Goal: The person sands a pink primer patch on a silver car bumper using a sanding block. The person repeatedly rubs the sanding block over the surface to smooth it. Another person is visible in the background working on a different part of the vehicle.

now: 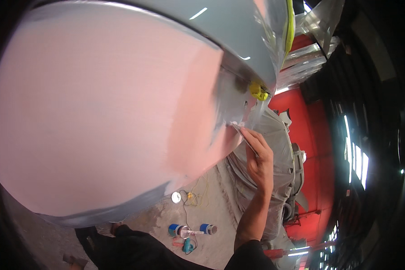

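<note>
My right hand (259,157) grips a thin flat filler spreader (244,135), fingers pressed along it. The spreader's edge touches the right end of a large curved car body panel (99,99), where pinkish filler (220,143) meets bare grey metal (231,96). A small pale lump of filler shows at the spreader's tip. Smooth pale pink filler covers most of the panel; a darker pink band (191,108) runs down its right side. Grey shows along the lower edge (108,211). My left hand is not visible.
Yellow material (258,91) is stuck at the panel's upper right corner. Blue cans (208,229), a teal tool (188,245), a white round lid (176,197) and a cord lie on the concrete floor. A plastic-covered car (265,153) stands beyond my arm, before a red wall (308,157).
</note>
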Tool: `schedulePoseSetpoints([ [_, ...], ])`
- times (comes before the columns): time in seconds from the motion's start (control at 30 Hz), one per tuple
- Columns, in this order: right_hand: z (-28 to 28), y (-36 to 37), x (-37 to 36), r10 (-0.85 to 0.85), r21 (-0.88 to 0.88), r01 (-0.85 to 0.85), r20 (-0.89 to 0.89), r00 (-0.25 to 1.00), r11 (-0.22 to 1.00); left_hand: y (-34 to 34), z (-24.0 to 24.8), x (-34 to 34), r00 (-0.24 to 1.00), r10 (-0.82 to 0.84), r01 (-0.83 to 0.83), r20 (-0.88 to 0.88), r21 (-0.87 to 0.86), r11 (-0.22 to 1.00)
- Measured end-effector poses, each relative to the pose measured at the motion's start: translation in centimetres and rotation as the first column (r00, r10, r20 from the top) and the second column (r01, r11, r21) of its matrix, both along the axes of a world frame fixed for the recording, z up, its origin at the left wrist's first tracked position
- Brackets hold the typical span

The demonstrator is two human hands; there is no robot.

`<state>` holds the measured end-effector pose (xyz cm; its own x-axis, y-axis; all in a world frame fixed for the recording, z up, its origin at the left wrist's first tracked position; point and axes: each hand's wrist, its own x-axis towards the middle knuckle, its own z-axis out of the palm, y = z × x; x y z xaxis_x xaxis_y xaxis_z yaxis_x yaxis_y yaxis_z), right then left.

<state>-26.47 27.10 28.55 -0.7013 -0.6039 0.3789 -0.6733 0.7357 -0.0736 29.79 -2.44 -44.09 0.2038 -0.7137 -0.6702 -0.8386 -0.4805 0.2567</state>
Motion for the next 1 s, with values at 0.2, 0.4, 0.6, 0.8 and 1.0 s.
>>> schedulePoseSetpoints([
  [0.2, -2.4, 0.7, 0.5, 0.004, -0.102, -0.009, -0.056, 0.998, 0.995, -1.7, 0.0, -1.5, 0.992, -0.120, 0.120, 0.031, 0.005, 0.993],
  [0.4, -1.0, 3.0, 1.2, 0.110, 0.059, -0.110, 0.014, 0.994, 0.992, -3.4, 5.1, -5.3, 0.948, 0.135, -0.146, -0.289, -0.015, 0.989],
  [0.6, -1.9, 1.8, -0.7, 0.110, -0.100, -0.130, -0.187, 0.976, 0.986, -5.0, 14.6, -8.3, 0.960, -0.247, 0.235, -0.133, -0.101, 0.967],
  [0.8, -4.5, 2.3, -0.6, 0.174, -0.118, -0.202, -0.212, 0.962, 0.972, -3.9, 13.8, -7.5, 0.968, -0.076, 0.042, -0.241, -0.143, 0.989],
  [1.0, -2.1, 4.0, 0.9, 0.227, 0.000, -0.227, -0.053, 0.972, 0.974, -2.9, 11.6, -6.1, 0.976, -0.171, 0.161, -0.137, -0.081, 0.984],
])
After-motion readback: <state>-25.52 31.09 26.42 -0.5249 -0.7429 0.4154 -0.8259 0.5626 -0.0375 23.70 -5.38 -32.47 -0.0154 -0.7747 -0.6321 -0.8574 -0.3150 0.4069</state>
